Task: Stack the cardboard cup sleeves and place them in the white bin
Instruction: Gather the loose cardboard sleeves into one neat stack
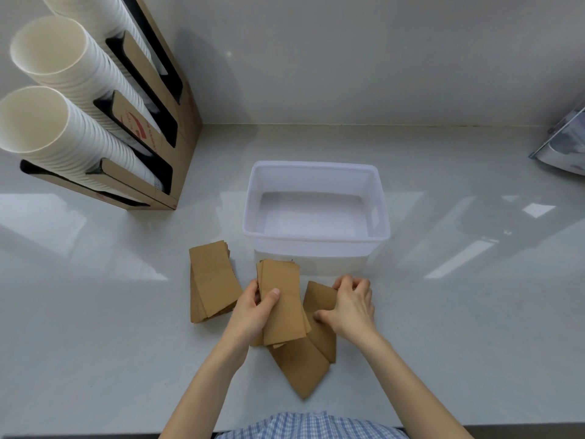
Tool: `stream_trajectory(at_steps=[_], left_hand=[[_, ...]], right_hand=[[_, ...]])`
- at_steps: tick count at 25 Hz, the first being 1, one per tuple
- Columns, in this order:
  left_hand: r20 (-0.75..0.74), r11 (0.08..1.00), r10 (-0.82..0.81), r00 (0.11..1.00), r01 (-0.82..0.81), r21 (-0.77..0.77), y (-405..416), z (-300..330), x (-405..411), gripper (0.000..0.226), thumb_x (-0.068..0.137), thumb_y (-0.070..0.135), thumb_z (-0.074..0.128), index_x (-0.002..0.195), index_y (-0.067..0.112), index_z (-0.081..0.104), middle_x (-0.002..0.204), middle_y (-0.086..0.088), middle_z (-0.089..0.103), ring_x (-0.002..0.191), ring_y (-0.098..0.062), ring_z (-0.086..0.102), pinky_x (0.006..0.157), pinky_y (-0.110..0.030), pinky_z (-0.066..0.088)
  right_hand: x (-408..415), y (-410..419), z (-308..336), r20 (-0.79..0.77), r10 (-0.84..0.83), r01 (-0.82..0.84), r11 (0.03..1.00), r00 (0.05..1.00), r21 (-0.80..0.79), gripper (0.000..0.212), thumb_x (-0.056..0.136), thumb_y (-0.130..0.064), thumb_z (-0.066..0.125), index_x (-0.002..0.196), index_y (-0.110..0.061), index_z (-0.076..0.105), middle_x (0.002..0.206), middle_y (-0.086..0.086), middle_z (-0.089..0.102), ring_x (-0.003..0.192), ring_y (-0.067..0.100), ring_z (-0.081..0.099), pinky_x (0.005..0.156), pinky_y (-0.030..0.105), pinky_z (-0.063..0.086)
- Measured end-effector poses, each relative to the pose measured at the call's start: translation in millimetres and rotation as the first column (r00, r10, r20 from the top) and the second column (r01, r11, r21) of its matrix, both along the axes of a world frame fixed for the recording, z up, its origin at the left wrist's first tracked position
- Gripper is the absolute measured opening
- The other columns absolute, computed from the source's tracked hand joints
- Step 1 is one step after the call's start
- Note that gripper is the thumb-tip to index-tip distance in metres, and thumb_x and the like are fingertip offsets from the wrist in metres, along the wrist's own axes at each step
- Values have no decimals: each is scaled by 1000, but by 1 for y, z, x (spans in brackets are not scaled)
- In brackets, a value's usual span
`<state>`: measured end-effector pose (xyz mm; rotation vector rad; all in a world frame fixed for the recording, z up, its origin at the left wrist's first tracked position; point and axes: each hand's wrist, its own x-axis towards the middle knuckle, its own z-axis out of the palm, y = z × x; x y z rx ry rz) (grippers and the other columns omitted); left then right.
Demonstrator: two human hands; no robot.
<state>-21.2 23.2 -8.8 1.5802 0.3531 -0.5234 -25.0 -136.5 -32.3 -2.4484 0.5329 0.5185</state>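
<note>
My left hand (254,312) grips a stack of flat brown cardboard cup sleeves (283,299), thumb on top, just in front of the white bin (316,239). My right hand (353,304) rests on a loose sleeve (319,299) beside that stack, thumb and fingers pinching its edges. More loose sleeves (304,369) lie fanned on the counter under and behind the held stack. A separate pile of sleeves (212,280) lies to the left of my left hand. The bin holds nothing.
A cardboard dispenser (177,128) with three tall columns of white paper cups (47,122) stands at the back left. A shiny bag or package (563,144) sits at the right edge. The grey counter's front edge (95,434) runs along the bottom.
</note>
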Motion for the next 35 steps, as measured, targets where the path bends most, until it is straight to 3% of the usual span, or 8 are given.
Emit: stream_trajectory(at_steps=[6,9,12,16,22,28,32,35], left_hand=[[-18,1000,-13,1000,13,18,2,0,0,29,89,26,49,117,20,47,105,5,58,96,-12,57,70,-22,46],[-19,1000,-15,1000,16,25,0,1,0,29,89,26,48,117,21,46,108,3,57,96,-12,56,70,-21,45],[-14,1000,-18,1000,18,16,-4,4,-1,23,90,24,47,112,25,45,101,9,57,90,-5,55,66,-18,43],[-28,998,-55,998,55,-18,-9,8,-4,24,90,25,46,114,24,48,105,9,61,92,-4,58,59,-13,47],[-61,994,-30,998,23,-107,-16,12,-5,22,89,36,46,108,28,53,108,5,63,96,-9,61,72,-23,51],[-41,993,-72,997,68,-95,-13,10,-5,35,86,23,54,120,22,47,112,-3,64,95,-16,64,72,-24,54],[-21,997,10,1000,-11,-80,0,13,1,32,86,23,54,117,23,47,108,2,62,97,-14,60,78,-27,50],[15,994,88,996,-87,-66,12,17,7,25,85,23,55,110,24,49,103,4,62,95,-12,59,76,-26,48]], right_hand=[[-1,-18,11,198,-200,131,939,960,317,45,87,-8,53,129,-12,38,114,9,54,97,26,55,85,32,46],[0,-30,30,247,-324,188,874,913,449,44,91,-9,48,132,-19,39,102,-2,49,84,14,52,66,17,43],[3,-33,41,300,-393,174,811,869,559,37,90,-11,51,125,-21,48,102,1,55,90,18,58,76,21,48],[7,-19,45,177,-350,117,676,920,727,26,88,-9,54,111,-20,53,97,2,60,89,18,61,76,28,52],[7,5,33,161,-305,141,764,939,630,31,83,-12,61,114,-12,56,84,-6,59,87,17,58,89,41,53],[5,15,32,278,-163,18,888,947,460,32,85,-22,58,117,-15,56,101,3,55,71,2,49,65,10,39],[0,14,27,256,-148,27,906,955,422,33,93,-23,43,123,-12,51,104,3,54,83,11,50,74,19,38],[-7,12,19,115,68,-99,951,991,293,36,90,-27,49,123,-11,50,117,10,55,91,14,51,83,25,41]])
